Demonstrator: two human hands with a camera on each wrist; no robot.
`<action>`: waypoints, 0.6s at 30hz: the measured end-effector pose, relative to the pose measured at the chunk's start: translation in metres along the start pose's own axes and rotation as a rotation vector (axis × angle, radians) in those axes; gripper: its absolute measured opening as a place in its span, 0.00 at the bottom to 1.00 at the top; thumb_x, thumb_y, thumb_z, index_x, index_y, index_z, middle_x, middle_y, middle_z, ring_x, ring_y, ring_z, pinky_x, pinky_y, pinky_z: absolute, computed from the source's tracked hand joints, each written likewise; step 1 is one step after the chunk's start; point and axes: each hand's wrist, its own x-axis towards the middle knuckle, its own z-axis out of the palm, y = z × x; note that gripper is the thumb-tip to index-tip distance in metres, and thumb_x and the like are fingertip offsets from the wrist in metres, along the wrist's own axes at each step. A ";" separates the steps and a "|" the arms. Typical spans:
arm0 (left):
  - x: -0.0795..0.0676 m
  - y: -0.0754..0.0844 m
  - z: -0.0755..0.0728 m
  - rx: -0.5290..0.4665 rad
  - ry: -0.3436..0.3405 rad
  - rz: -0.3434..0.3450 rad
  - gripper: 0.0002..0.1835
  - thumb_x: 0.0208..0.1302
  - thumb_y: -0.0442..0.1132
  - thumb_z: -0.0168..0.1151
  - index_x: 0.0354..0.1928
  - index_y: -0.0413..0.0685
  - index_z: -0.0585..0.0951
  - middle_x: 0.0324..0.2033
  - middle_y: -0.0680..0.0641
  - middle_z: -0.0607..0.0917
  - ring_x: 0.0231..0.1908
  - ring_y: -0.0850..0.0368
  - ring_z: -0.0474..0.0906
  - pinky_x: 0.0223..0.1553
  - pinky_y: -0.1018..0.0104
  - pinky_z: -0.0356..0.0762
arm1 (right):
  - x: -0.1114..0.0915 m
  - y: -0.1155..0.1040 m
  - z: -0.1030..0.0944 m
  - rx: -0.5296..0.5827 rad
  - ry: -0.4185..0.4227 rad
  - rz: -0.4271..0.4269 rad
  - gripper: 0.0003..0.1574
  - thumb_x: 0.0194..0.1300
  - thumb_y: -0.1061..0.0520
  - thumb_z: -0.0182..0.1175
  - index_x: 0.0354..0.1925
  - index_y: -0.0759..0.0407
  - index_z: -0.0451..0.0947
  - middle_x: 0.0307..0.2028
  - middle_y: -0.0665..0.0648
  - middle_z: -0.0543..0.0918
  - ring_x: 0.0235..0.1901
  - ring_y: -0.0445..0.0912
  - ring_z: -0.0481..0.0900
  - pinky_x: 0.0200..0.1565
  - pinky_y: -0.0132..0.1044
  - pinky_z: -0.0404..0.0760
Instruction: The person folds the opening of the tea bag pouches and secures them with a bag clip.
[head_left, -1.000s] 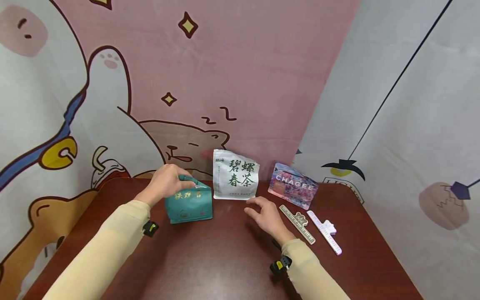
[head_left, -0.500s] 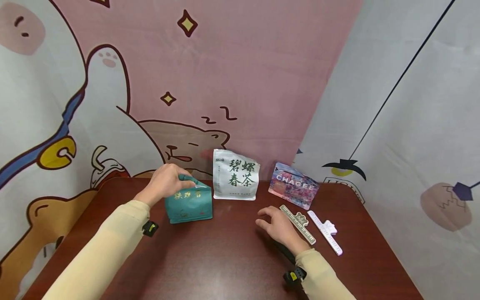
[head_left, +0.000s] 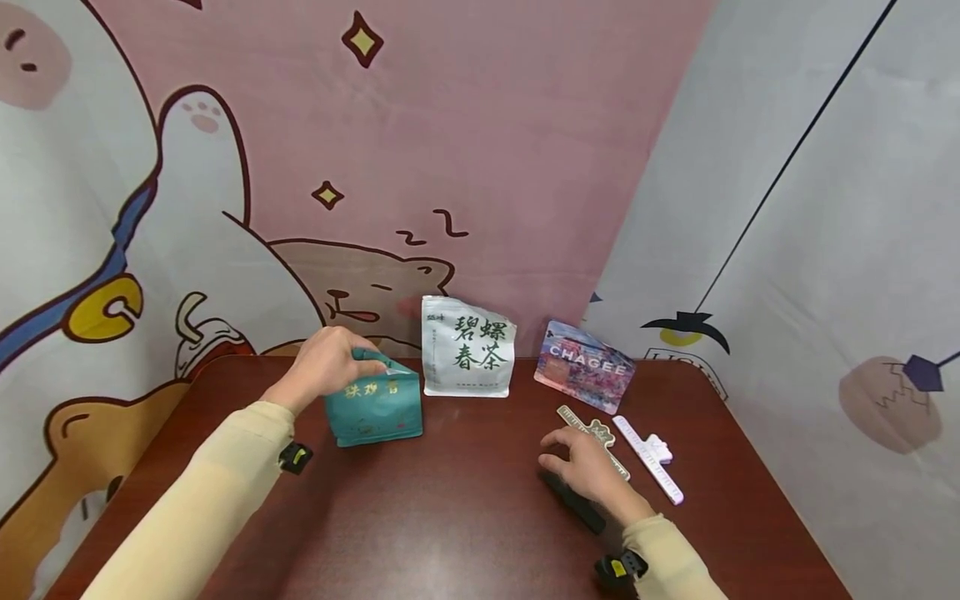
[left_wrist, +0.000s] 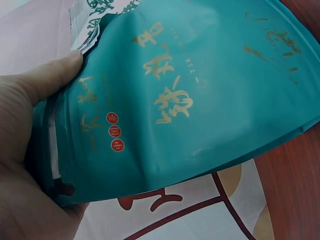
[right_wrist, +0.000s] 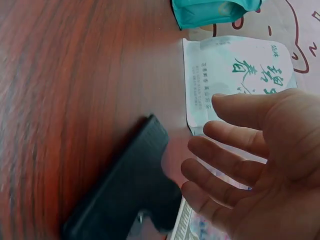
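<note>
My left hand (head_left: 322,367) pinches the top edge of a teal tea bag (head_left: 378,412) standing at the left of the table. In the left wrist view the thumb (left_wrist: 57,75) lies against the bag's upper edge. My right hand (head_left: 592,471) hovers with relaxed fingers over a black clip (right_wrist: 130,180) on the tabletop, and nothing is between the fingers. Partly behind that hand lies a beige ruler-shaped clip (head_left: 600,430). Farther right is a white-and-lilac ruler-shaped clip (head_left: 649,460).
At the back of the wooden table (head_left: 420,517) stands a white tea bag (head_left: 468,358) with green characters. To its right a pink and blue CHAGEE bag (head_left: 585,371) leans near the back edge. A cartoon-printed cloth (head_left: 525,150) hangs behind.
My right hand has moved right and back toward me, from before the white bag to over the clips; more of the black clip shows. The left hand keeps its hold on the teal bag.
</note>
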 end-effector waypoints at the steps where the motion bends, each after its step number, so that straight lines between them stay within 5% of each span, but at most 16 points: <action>1: 0.000 0.000 0.000 0.000 0.002 0.002 0.10 0.62 0.46 0.75 0.41 0.49 0.93 0.33 0.49 0.92 0.19 0.63 0.76 0.20 0.63 0.63 | -0.002 0.001 -0.002 -0.002 -0.007 0.009 0.09 0.64 0.60 0.71 0.44 0.59 0.87 0.46 0.58 0.87 0.49 0.57 0.84 0.51 0.55 0.80; 13: 0.001 0.001 -0.001 -0.018 -0.010 -0.015 0.13 0.62 0.46 0.75 0.43 0.46 0.92 0.31 0.49 0.92 0.13 0.62 0.63 0.20 0.63 0.59 | -0.015 0.019 -0.017 -0.018 -0.023 0.017 0.09 0.61 0.60 0.73 0.41 0.58 0.87 0.43 0.56 0.88 0.48 0.56 0.85 0.50 0.54 0.80; 18: 0.000 0.000 0.000 -0.018 -0.017 -0.017 0.13 0.62 0.46 0.75 0.43 0.46 0.92 0.31 0.49 0.92 0.14 0.62 0.65 0.21 0.63 0.61 | -0.020 0.029 -0.019 -0.045 -0.024 0.009 0.07 0.61 0.60 0.73 0.39 0.56 0.87 0.41 0.54 0.88 0.47 0.55 0.85 0.51 0.54 0.80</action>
